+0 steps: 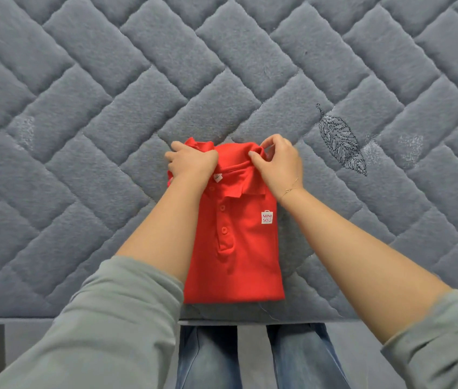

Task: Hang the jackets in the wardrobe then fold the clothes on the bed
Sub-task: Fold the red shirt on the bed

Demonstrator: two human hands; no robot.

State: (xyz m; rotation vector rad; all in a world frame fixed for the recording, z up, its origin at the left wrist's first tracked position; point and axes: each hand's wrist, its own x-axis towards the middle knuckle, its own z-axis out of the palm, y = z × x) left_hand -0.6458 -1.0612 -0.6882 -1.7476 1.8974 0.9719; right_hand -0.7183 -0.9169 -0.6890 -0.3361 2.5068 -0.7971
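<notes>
Hands, left (191,161) and right (277,161), apparently pinch folded red polo shirt (239,248).

Person wears grey-green long sleeves (115,318) pushed up both forearms, faded blue jeans (303,357), thin gold chain bracelet (291,189) on right wrist; hands bare, no rings seen

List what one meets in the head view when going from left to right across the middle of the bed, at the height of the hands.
Bare grey quilted mattress → left hand gripping the collar → red folded polo shirt → right hand pinching the collar → dark embroidered leaf.
</notes>
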